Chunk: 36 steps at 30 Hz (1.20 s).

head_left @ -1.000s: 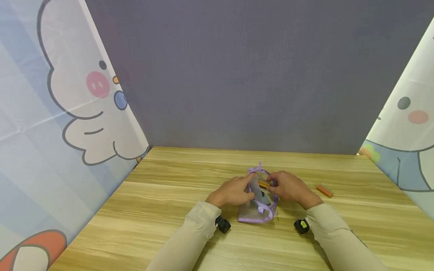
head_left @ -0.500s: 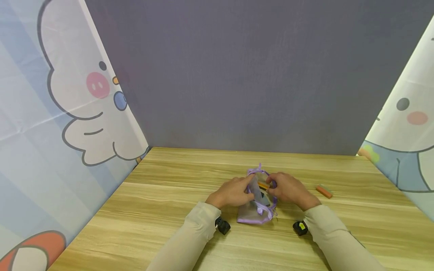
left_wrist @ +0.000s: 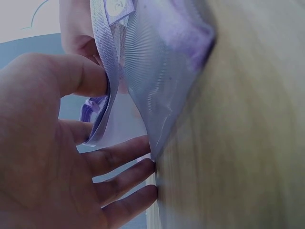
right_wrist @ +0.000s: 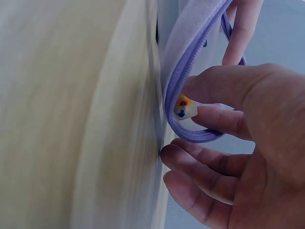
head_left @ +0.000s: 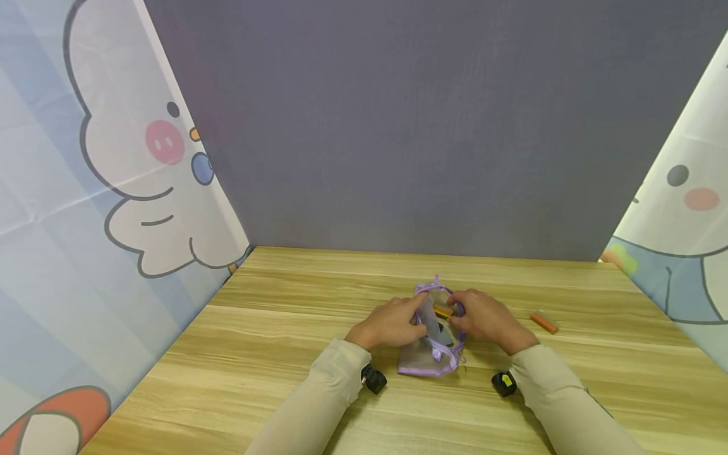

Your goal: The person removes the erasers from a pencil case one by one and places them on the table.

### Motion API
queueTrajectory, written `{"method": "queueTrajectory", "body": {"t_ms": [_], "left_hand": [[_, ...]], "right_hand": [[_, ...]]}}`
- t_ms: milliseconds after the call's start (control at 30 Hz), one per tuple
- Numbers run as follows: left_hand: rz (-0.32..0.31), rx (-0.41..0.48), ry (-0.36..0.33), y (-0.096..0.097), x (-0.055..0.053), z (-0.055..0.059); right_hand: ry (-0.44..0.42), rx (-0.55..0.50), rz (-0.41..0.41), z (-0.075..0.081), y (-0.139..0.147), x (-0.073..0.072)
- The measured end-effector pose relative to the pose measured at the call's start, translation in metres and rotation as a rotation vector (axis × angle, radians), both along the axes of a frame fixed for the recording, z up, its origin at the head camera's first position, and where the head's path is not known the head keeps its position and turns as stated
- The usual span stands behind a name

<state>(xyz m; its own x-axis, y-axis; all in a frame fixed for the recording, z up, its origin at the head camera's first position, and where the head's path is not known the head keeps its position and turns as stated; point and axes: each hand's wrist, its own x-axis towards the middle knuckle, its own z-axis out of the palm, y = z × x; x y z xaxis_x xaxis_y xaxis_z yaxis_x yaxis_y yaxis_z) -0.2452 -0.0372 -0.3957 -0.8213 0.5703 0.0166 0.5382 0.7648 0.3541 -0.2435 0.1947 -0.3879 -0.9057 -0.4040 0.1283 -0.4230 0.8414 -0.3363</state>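
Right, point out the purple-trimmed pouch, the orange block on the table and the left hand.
Purple-trimmed pouch [head_left: 419, 355], head view, its lower grey panel.
Orange block [head_left: 544, 322], head view, its orange side.
Left hand [head_left: 391, 321], head view, its back.

Wood-grain desk ran light yellow-brown, streaked side to side. Plain dark grey panel stood upright along its far edge. Orange block lay on the desk's right side. Left from where I stood: blue-and-white cloth, white cartoon animal with pink snout, orange-red shape low down. Right: another cloth showed a white cartoon figure, grey eye, pink cheek, blue clothing.
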Motion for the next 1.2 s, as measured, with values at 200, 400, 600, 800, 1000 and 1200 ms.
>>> {"method": "queueTrajectory", "body": {"t_ms": [200, 400, 600, 800, 1000, 1200], "left_hand": [[0.006, 0.002, -0.002, -0.0001, 0.0005, 0.0005], [0.004, 0.004, 0.007, 0.0001, 0.0005, 0.0001], [0.004, 0.009, 0.006, 0.0002, 0.0001, -0.0003], [0.005, -0.004, 0.006, 0.0005, 0.0004, -0.0006], [0.004, -0.007, 0.012, 0.0010, 0.0004, -0.0010], [0.001, -0.011, 0.013, 0.0011, 0.0001, -0.0002]], "right_hand": [[-0.004, 0.007, -0.003, 0.0000, -0.0010, 0.0001], [0.008, 0.015, -0.010, 0.0001, -0.0011, 0.0009], [0.004, 0.018, -0.022, -0.0002, -0.0018, 0.0012], [0.010, 0.027, -0.031, -0.0003, -0.0027, 0.0001], [-0.021, 0.017, -0.041, -0.0005, -0.0021, -0.0017], [-0.065, 0.021, -0.051, 0.0025, -0.0011, -0.0033]]}}
